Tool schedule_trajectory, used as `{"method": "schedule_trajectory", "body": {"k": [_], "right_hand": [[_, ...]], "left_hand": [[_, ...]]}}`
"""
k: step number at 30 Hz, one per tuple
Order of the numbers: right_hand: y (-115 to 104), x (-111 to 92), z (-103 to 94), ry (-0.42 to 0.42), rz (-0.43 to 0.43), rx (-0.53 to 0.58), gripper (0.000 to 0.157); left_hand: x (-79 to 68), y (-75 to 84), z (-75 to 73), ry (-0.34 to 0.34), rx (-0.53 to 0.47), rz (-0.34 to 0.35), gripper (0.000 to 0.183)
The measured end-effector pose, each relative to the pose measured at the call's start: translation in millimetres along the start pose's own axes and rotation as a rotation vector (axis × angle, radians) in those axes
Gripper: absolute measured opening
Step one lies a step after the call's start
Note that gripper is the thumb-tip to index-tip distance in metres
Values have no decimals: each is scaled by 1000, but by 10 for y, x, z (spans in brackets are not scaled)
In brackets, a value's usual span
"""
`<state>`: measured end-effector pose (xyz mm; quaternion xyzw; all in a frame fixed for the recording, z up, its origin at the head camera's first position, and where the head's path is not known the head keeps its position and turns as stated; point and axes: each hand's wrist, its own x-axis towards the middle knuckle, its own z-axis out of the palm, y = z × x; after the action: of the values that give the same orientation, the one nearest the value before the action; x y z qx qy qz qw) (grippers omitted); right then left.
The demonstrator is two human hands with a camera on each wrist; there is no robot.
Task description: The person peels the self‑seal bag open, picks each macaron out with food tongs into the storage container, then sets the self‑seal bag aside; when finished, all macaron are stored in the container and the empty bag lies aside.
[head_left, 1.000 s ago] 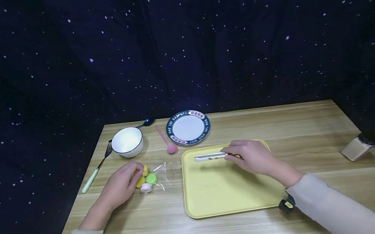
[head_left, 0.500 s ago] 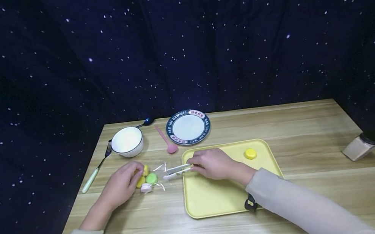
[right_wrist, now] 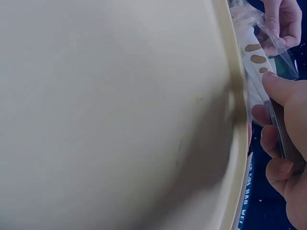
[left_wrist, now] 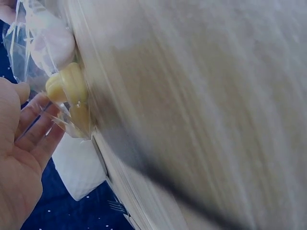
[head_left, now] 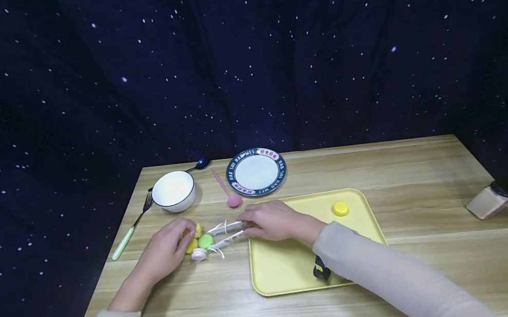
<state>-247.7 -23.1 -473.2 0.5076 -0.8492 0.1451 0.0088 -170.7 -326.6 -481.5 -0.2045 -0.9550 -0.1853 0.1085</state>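
Note:
My left hand (head_left: pixel 163 248) pinches the edge of a clear plastic bag (left_wrist: pixel 62 120) lying on the table. Inside it are a green macaron (head_left: pixel 206 241), a pale pink macaron (head_left: pixel 199 254) and yellow macarons (head_left: pixel 191 245). My right hand (head_left: pixel 272 221) grips white tongs (head_left: pixel 227 239) with brown spots, their arms spread apart and reaching into the bag's mouth, tips close to the green macaron. A single yellow macaron (head_left: pixel 340 208) lies on the yellow tray (head_left: pixel 289 268), at its far right. My right forearm passes over this tray.
Behind the bag stand a white bowl (head_left: pixel 173 190), a pink spoon (head_left: pixel 232 198) and a dark-rimmed plate (head_left: pixel 256 172). A green-handled fork (head_left: pixel 125 241) and a dark spoon (head_left: pixel 201 164) lie around the bowl. A black-capped jar (head_left: pixel 486 201) lies tilted at the far right.
My right hand has moved left with the tongs from over the tray to the bag, leaving a yellow macaron on the tray. The tongs have spread apart. My left hand stays in place.

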Motion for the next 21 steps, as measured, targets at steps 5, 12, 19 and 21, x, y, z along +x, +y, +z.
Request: {"method": "schedule_trajectory", "body": {"k": [5, 12, 19, 21], "right_hand": [[-11, 31, 23, -18, 3, 11, 36], [1, -55, -36, 2, 8, -17, 30], [58, -171, -97, 32, 36, -60, 32], [64, -183, -109, 33, 46, -49, 34]], "left_hand": [[4, 7, 5, -4, -4, 4, 7], [4, -2, 20, 8, 0, 13, 7], [8, -11, 30, 8, -7, 17, 7], [9, -10, 32, 8, -10, 12, 7]]}}
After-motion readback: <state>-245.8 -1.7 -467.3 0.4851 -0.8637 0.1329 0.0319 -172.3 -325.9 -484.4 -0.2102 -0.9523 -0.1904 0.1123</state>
